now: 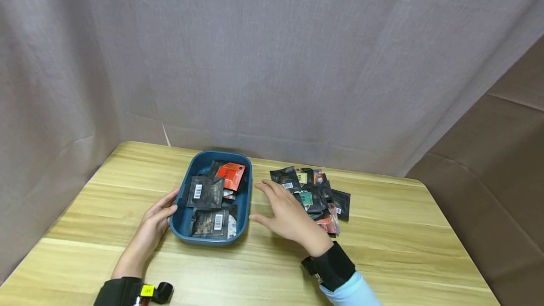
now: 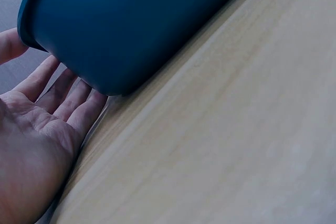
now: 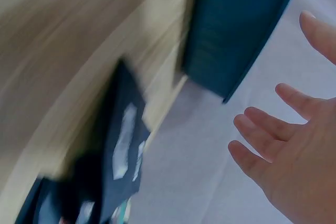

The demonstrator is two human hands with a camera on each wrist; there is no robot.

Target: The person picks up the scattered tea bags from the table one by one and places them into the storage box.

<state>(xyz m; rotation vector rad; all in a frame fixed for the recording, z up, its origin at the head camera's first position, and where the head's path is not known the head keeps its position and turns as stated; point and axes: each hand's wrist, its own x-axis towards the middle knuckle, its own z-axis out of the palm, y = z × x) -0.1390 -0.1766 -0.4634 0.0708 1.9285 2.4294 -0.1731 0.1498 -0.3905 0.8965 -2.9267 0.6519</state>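
A dark blue rectangular box (image 1: 209, 241) holds several flat black sachets (image 1: 206, 192) and a red-orange sachet (image 1: 231, 175). At its left side is my left hand (image 1: 155, 218), thumb at the rim and outstretched fingers (image 2: 73, 100) against the outer wall. My right hand (image 1: 282, 214) hovers between the box and a loose pile of sachets (image 1: 314, 197), fingers spread and nothing held. In the right wrist view, one black sachet (image 3: 123, 135) with white labels shows at the pile, apart from the hand. The right forearm and hand overlap part of the pile in the head view.
The box and the pile stand on a light wooden table (image 1: 408, 244), near its back edge. A grey curtain (image 1: 272, 70) hangs close behind, and a brown fabric panel (image 1: 488, 169) stands along the right. Both wrists wear black bands with small devices.
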